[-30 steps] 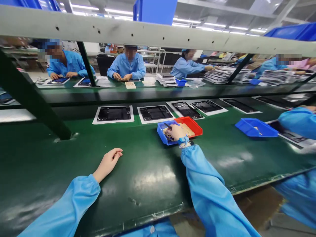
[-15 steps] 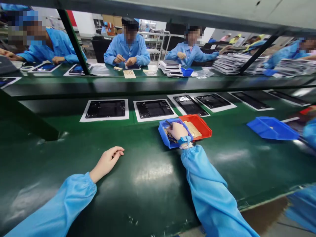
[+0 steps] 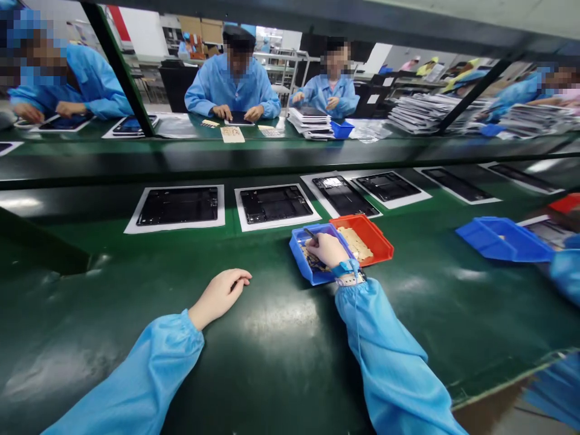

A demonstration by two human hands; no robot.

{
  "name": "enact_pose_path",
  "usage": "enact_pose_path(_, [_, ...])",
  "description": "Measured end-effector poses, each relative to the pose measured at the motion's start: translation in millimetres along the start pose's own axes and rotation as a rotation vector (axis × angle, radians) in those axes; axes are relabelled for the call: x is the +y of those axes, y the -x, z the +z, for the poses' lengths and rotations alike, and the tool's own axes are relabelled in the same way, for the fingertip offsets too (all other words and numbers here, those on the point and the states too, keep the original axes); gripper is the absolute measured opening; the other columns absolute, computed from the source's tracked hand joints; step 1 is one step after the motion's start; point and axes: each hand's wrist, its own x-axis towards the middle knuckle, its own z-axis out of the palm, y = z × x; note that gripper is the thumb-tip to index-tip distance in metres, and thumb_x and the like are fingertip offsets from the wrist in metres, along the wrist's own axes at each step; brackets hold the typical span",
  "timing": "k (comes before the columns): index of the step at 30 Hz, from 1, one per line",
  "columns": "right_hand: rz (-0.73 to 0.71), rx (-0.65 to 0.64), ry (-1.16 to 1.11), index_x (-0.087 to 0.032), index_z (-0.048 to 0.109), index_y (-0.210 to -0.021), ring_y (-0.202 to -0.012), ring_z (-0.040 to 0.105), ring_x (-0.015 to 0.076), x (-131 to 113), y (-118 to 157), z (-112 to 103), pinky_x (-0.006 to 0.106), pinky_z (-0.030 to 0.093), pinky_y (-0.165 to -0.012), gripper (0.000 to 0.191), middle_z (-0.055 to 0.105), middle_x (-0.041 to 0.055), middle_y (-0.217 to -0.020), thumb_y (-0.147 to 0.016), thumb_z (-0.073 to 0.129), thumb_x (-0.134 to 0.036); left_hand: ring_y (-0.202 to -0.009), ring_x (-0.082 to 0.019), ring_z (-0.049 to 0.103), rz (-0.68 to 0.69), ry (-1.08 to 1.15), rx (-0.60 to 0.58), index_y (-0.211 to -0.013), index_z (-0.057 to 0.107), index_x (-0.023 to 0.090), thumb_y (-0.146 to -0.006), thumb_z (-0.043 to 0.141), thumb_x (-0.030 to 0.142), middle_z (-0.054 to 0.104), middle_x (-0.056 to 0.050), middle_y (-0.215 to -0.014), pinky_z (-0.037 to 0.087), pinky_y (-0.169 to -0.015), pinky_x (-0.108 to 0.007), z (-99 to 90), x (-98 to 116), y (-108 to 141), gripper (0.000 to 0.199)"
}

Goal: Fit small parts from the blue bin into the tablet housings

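My right hand (image 3: 330, 249) is over the blue bin (image 3: 299, 257), its fingers closed on a thin dark tool (image 3: 310, 234). Small tan and dark pieces (image 3: 316, 261) lie in that bin, partly covered by the hand. A red bin (image 3: 383, 244) with flat tan pieces (image 3: 354, 241) touches it on the right. My left hand (image 3: 220, 296) rests on the green table (image 3: 267, 374), its fingers slightly bent and apart, holding nothing. Behind the hands, black tablet housings (image 3: 178, 206) (image 3: 275, 203) lie on white sheets.
Further right are another blue bin (image 3: 502, 238) and a co-worker's sleeve (image 3: 566, 272). A green post (image 3: 45, 244) stands at left. Across the raised shelf (image 3: 272, 154), people in blue work among stacked sheets (image 3: 423, 115). An overhead beam (image 3: 362, 39) crosses the top.
My left hand has moved right, nearer the blue bin. My right hand stays over the bin, with the tool still in its fingers. The view has shifted slightly.
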Motion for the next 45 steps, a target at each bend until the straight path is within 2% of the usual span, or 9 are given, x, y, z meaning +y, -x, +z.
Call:
enact_pose_path(5, [0.082,-0.061,-0.079,-0.024,0.057,-0.06,-0.057,0.062,0.02,-23,0,-28,0.034,0.048,-0.055,0.015,0.065,0.0042,-0.062,-0.072,0.064,-0.019,-0.091,-0.02,0.059,0.019,-0.022,-0.036,-0.098,0.061,0.023,-0.086,0.04,0.02,0.067,-0.002,-0.093,0.043,-0.085,-0.035,-2.5,-1,5,0.024])
enact_pose_path(15, [0.16,0.108,-0.07,-0.019,0.066,-0.08,-0.081,0.067,0.0263,-56,15,-94,0.035,0.048,-0.072,0.01,0.072,0.0075,-0.08,-0.078,0.056,-0.02,-0.087,-0.019,0.062,-0.038,0.124,0.027,-0.102,0.06,0.02,-0.087,0.043,0.024,0.067,-0.005,-0.093,0.048,-0.08,-0.031,-6.7,6,-1,0.023])
enact_pose_path(20, [0.064,0.238,-0.224,-0.02,0.069,-0.084,-0.077,0.067,0.0237,-86,29,-112,0.034,0.05,-0.071,0.016,0.071,0.0049,-0.08,-0.079,0.053,-0.019,-0.09,-0.015,0.063,-0.028,0.314,0.152,-0.108,0.056,0.016,-0.09,0.042,0.031,0.065,-0.007,-0.1,0.05,-0.083,-0.028,-5.3,52,-34,0.027])
enact_pose_path(23, [-0.03,0.218,-0.406,-0.021,0.069,-0.082,-0.062,0.063,0.019,-107,42,-120,0.031,0.049,-0.059,0.016,0.068,0.0019,-0.071,-0.08,0.054,-0.022,-0.09,-0.015,0.062,0.088,0.454,0.195,-0.11,0.056,0.016,-0.086,0.053,0.03,0.065,-0.007,-0.102,0.051,-0.079,-0.025,-0.8,86,-55,0.028])
enact_pose_path(28, [-0.106,0.161,-0.529,-0.022,0.066,-0.085,-0.051,0.054,0.0143,-126,50,-122,0.027,0.044,-0.048,0.012,0.065,0.0013,-0.069,-0.081,0.056,-0.028,-0.075,-0.013,0.06,0.193,0.443,0.235,-0.087,0.062,0.015,-0.082,0.059,0.024,0.066,-0.003,-0.087,0.049,-0.064,-0.022,1.5,109,-61,0.011])
enact_pose_path(33, [-0.026,0.276,-0.496,-0.021,0.064,-0.079,-0.045,0.044,0.0104,-132,45,-108,0.026,0.042,-0.047,0.01,0.062,-0.0002,-0.069,-0.077,0.062,-0.031,-0.078,-0.014,0.06,0.196,0.438,0.268,-0.082,0.064,0.016,-0.084,0.057,0.023,0.065,-0.002,-0.084,0.048,-0.067,-0.024,-1.1,106,-51,0.01])
enact_pose_path(39, [0.008,0.139,-0.625,-0.021,0.071,-0.084,-0.04,0.036,0.01,-140,47,-103,0.024,0.031,-0.04,0.018,0.045,-0.006,-0.047,-0.078,0.062,-0.036,-0.095,-0.017,0.058,0.235,0.379,0.364,-0.084,0.066,0.017,-0.084,0.058,0.019,0.061,-0.005,-0.096,0.047,-0.083,-0.03,-0.2,105,-50,0.008])
enact_pose_path(41, [0.02,0.152,-0.626,-0.02,0.072,-0.084,-0.042,0.041,0.0107,-144,48,-102,0.024,0.033,-0.042,0.02,0.05,-0.0049,-0.047,-0.077,0.063,-0.036,-0.1,-0.018,0.056,0.235,0.349,0.406,-0.084,0.067,0.018,-0.084,0.059,0.019,0.058,-0.006,-0.1,0.045,-0.091,-0.034,0.8,104,-50,0.008])
enact_pose_path(45, [0.013,0.198,-0.672,-0.018,0.073,-0.082,-0.065,0.062,0.0172,-152,49,-99,0.028,0.048,-0.06,0.02,0.07,0.0024,-0.072,-0.081,0.057,-0.03,-0.106,-0.019,0.054,0.22,0.304,0.43,-0.085,0.067,0.018,-0.083,0.06,0.021,0.054,-0.008,-0.107,0.043,-0.096,-0.036,0.7,102,-48,0.007])
